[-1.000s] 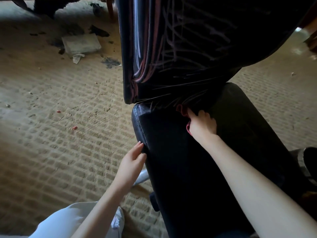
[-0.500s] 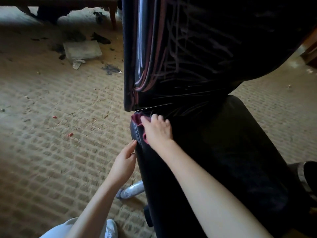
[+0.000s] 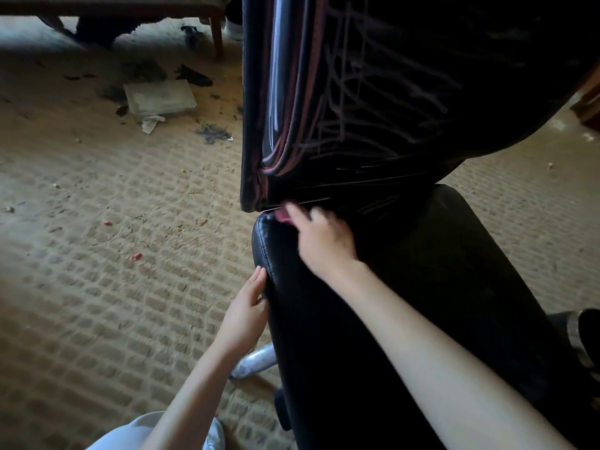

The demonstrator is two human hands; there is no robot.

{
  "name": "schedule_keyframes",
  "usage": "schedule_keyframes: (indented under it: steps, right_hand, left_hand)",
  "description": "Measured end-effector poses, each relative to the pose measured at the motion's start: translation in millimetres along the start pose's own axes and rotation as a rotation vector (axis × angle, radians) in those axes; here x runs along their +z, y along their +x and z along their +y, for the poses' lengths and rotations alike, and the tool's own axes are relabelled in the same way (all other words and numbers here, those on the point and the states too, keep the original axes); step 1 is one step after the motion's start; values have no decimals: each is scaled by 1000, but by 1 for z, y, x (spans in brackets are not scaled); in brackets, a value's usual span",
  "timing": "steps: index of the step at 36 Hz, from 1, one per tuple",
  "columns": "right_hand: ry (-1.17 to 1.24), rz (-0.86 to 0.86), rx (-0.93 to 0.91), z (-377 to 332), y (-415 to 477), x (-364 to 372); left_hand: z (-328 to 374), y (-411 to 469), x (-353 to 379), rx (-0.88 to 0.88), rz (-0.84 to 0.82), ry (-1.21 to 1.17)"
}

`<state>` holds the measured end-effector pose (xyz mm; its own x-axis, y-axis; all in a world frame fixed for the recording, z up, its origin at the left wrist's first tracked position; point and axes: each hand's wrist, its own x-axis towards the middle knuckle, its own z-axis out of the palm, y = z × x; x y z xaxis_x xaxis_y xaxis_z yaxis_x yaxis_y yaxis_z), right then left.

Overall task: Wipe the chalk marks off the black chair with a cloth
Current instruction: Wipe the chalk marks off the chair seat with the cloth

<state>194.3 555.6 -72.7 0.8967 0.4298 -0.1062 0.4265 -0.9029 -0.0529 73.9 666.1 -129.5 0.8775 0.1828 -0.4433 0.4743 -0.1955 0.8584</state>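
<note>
The black chair [image 3: 438, 287] fills the right half of the view, its seat toward me and its backrest [image 3: 373, 92] upright beyond. Pink and pale chalk marks [image 3: 344, 102] streak the backrest, thickest along its left edge. My right hand [image 3: 321, 238] presses a pink cloth [image 3: 283, 216] on the rear of the seat, at the gap under the backrest; only a small bit of cloth shows past my fingers. My left hand [image 3: 246, 313] rests with straight fingers against the seat's left edge.
Beige woven carpet [image 3: 113, 271] lies to the left, strewn with dark debris, a flat grey slab [image 3: 160, 97] and small red bits [image 3: 136, 256]. A wooden furniture leg [image 3: 217, 34] stands at the back. A chrome chair base arm [image 3: 256, 363] shows under the seat.
My right hand swept the cloth from mid-seat to the seat's rear left corner, then a little back to the right. My left hand stayed on the seat edge.
</note>
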Motion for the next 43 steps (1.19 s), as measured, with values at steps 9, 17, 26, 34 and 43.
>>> schedule_keyframes:
  steps: [9, 17, 26, 34, 43]
  right_hand:
    - [-260, -98, -106, -36, 28, 30]
    - [-187, -151, 179, 32, 39, 19]
    - [-122, -236, 397, 70, 42, -5]
    - [-59, -76, -55, -14, 58, -3]
    - [-100, -184, 42, -46, 81, 20]
  left_hand:
    - [-2, 0, -2, 34, -33, 51]
    - [0, -3, -2, 28, -64, -6]
    - [1, 0, 1, 3, -81, -32]
    - [0, -1, 4, -22, -54, -45]
    - [1, 0, 3, -72, -83, -121]
